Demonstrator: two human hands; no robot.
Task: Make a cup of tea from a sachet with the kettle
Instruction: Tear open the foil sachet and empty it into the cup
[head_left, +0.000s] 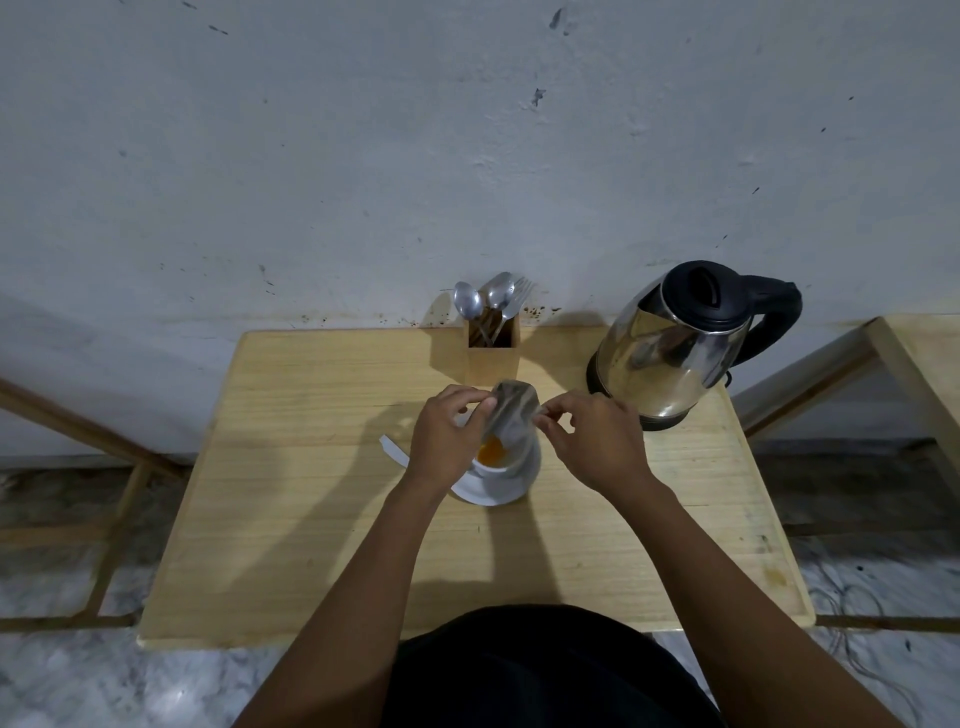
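A grey sachet (511, 415) is held tilted, mouth down, over a white cup (506, 470) that stands on a white saucer (480, 493). Orange powder or liquid (491, 451) shows inside the cup. My left hand (447, 436) pinches the sachet's left edge and my right hand (592, 441) pinches its right edge. A steel kettle (675, 353) with a black lid and handle stands on its base at the table's back right, lid closed.
A wooden holder (492, 345) with spoons and a fork stands at the back edge of the wooden table (311, 519). A torn white strip (394, 451) lies left of the saucer. Wooden frames flank the table; a cable lies on the floor at right.
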